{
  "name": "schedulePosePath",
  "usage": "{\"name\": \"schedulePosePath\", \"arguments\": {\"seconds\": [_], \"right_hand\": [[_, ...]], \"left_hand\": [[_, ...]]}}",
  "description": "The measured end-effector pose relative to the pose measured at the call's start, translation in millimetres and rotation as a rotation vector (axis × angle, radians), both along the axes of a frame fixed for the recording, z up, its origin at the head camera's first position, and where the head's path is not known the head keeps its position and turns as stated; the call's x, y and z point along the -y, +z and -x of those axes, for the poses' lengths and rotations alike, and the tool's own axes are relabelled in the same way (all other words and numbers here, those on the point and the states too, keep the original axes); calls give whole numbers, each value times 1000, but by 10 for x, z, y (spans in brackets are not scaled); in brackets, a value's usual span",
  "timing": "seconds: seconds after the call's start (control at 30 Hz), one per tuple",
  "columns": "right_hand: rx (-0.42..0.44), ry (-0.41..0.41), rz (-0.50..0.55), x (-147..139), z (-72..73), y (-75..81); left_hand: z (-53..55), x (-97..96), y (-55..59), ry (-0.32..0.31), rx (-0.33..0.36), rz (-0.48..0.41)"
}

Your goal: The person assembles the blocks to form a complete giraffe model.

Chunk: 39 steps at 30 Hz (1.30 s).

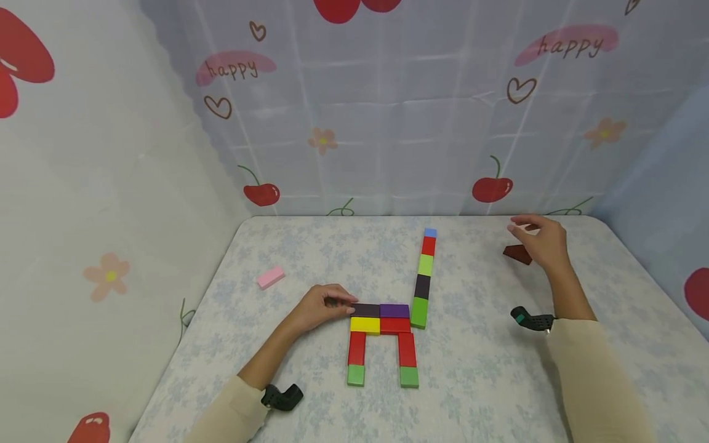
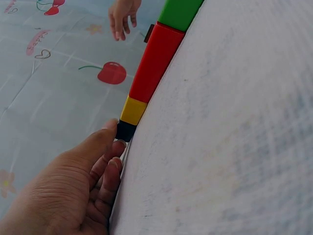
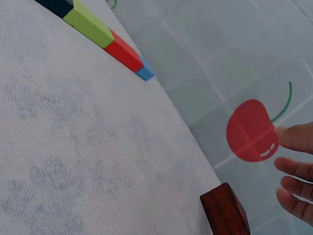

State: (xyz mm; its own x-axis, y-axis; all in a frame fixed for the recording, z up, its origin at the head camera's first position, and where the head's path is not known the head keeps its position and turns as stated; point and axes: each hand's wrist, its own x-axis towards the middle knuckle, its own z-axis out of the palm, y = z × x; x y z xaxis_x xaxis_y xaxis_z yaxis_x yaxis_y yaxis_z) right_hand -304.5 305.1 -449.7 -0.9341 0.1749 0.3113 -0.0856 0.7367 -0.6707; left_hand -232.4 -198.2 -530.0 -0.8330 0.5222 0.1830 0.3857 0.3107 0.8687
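My left hand point(image 1: 321, 307) pinches the left end of a black block point(image 1: 365, 310) between thumb and index finger. In the left wrist view, the thumb and fingertips sit at either side of that dark end point(image 2: 126, 131). Beside it lies a purple block point(image 1: 394, 311), with a yellow block point(image 1: 365, 326) and a red block point(image 1: 395, 326) along the near side. Two red-and-green legs extend towards me from this row. My right hand point(image 1: 545, 243) hovers at the back right with loosely bent fingers and nothing between them. Just below it is a dark brown wooden block point(image 1: 517, 253).
A column of several blocks runs back from the right end, from a green block point(image 1: 420, 312) to a small blue block point(image 1: 430, 232). A pink block point(image 1: 271, 277) lies at the left. Printed curtains point(image 1: 376, 123) stand behind the table point(image 1: 471, 381).
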Motion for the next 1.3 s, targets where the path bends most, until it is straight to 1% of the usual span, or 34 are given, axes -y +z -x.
{"name": "schedulePosePath", "arguments": {"seconds": [0.13, 0.23, 0.3, 0.4, 0.53, 0.63, 0.73, 0.83, 1.0, 1.17, 1.3], "right_hand": [[91, -54, 5, -153, -22, -34], [178, -62, 17, -261, -35, -70], [236, -39, 10, -332, -53, -88], [317, 33, -1, -411, -71, -113], [387, 136, -3, -453, -84, -134], [400, 180, -11, -448, -93, -148], [391, 195, -26, -440, -100, -170], [389, 208, -21, -444, -94, -199], [395, 205, -10, -465, -67, -259], [349, 181, -21, -478, -56, -312], [319, 182, -40, -445, -25, -306]], "left_hand": [[0, -7, 9, 1, 13, -3], [-4, -13, 20, -1, 25, -4], [-7, -16, 27, -2, 27, -5], [-4, -16, 34, -3, 19, -6], [5, -13, 35, -3, 11, -7], [5, -10, 26, -3, 11, -4], [3, -6, 10, -2, 14, 0], [-4, -5, 2, 2, 17, 2], [-3, -7, 4, 8, 21, 7], [7, -4, -7, 2, 8, 5], [7, -2, -14, -1, 6, 6]]}}
